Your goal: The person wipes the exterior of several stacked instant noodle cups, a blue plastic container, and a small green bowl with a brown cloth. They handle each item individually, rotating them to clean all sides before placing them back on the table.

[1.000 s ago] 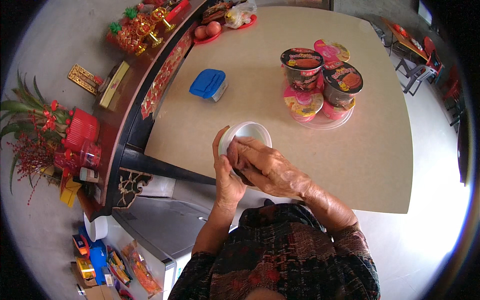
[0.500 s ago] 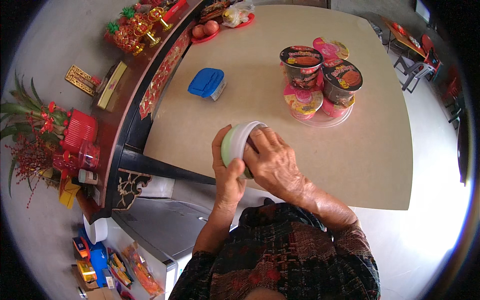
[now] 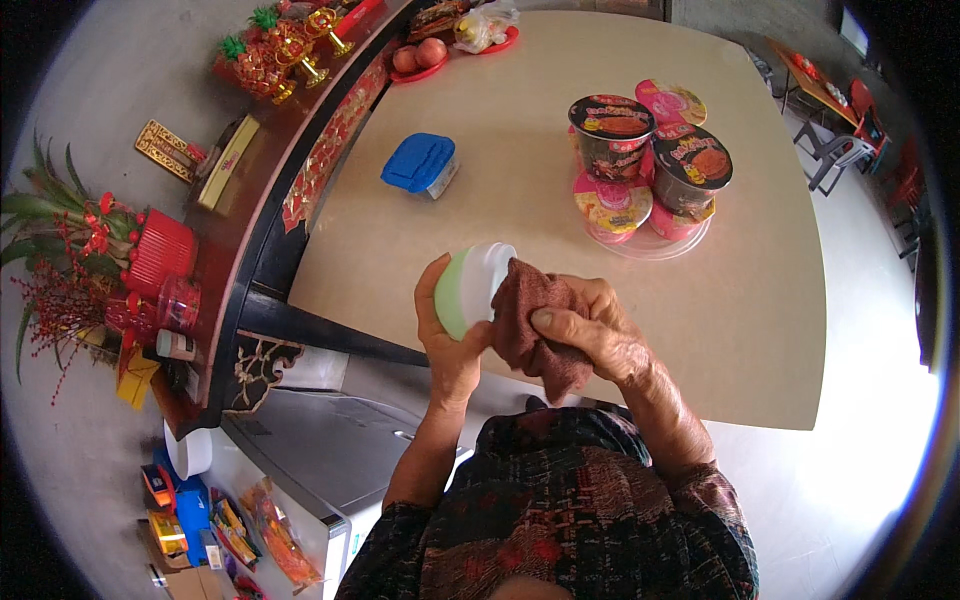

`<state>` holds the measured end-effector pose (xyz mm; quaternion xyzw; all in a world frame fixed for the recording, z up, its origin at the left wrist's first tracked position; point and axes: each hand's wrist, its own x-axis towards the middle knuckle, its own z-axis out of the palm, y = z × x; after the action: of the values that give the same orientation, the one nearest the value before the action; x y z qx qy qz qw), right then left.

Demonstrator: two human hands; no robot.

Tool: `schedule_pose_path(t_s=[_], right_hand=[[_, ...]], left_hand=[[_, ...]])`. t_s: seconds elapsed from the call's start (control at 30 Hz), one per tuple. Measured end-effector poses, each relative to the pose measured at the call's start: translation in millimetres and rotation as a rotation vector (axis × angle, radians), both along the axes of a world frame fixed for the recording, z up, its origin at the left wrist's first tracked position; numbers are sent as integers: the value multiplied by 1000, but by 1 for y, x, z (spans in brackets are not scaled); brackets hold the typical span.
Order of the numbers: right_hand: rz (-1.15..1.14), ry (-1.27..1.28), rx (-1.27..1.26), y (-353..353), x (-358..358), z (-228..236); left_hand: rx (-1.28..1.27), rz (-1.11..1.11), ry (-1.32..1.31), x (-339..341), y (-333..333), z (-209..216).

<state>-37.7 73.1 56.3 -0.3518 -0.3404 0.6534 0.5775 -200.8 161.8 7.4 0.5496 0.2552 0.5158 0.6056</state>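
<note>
A round green-and-white container (image 3: 472, 290), tipped on its side, is gripped by my left hand (image 3: 448, 350) above the table's near edge. Its open side faces right. My right hand (image 3: 603, 330) clutches a crumpled brown cloth (image 3: 530, 325), thumb pressed on top of it. The cloth is right at the container's rim and hides part of it; whether it reaches inside cannot be seen. Farther off on the table stands a small clear box with a blue lid (image 3: 420, 163).
Black instant noodle cups (image 3: 612, 140) and pink-lidded cups are stacked on a clear round plate (image 3: 660, 248) at the table's right. Red plates with fruit (image 3: 430, 52) sit at the far left. A dark altar table (image 3: 250, 200) with ornaments borders the left side.
My right hand has drawn back to the right out of the container's mouth, bringing the brown cloth into full view. The container has turned slightly in my left hand.
</note>
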Motion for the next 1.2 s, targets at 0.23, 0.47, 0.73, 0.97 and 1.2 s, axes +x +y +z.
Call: schedule_pose_path(t_s=[0.23, 0.47, 0.73, 0.97, 1.2], right_hand=[[-88, 86, -38, 4, -9, 0], [-164, 100, -103, -1, 2, -3], [-343, -1205, 299, 2, -6, -23], [-328, -1292, 330, 4, -10, -33], [-370, -1350, 371, 5, -15, -35]], left_hand=[[581, -42, 130, 11, 1, -9], [243, 115, 85, 4, 9, -22], [11, 151, 209, 3, 51, -53], [-20, 202, 274, 16, 64, -49], [-18, 184, 348, 16, 89, -61]])
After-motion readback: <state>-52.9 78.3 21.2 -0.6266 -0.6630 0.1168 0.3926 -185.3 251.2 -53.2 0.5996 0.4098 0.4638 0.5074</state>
